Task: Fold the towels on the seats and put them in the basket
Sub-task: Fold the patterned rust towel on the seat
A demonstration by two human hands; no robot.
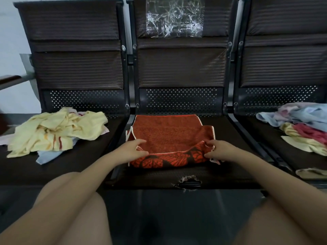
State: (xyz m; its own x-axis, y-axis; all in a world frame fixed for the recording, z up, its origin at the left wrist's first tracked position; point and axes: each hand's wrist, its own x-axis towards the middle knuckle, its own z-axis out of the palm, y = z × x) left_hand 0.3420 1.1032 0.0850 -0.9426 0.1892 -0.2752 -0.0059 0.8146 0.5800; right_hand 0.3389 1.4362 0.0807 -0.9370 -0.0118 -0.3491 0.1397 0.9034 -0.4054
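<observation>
Both hands, left hand [137,150] and right hand [218,150], pinch the near corners of the orange towel [169,137] on the middle seat [226,174], centre frame — soft, limp, light cloth, best held by corners.

Orange towel [169,137] is rough matt terry cloth; seat backs [182,68] woven, dark.

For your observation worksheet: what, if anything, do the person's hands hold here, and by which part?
Both hands hold the orange towel on the middle seat: the left hand pinches its near-left corner, the right hand its near-right corner.
</observation>
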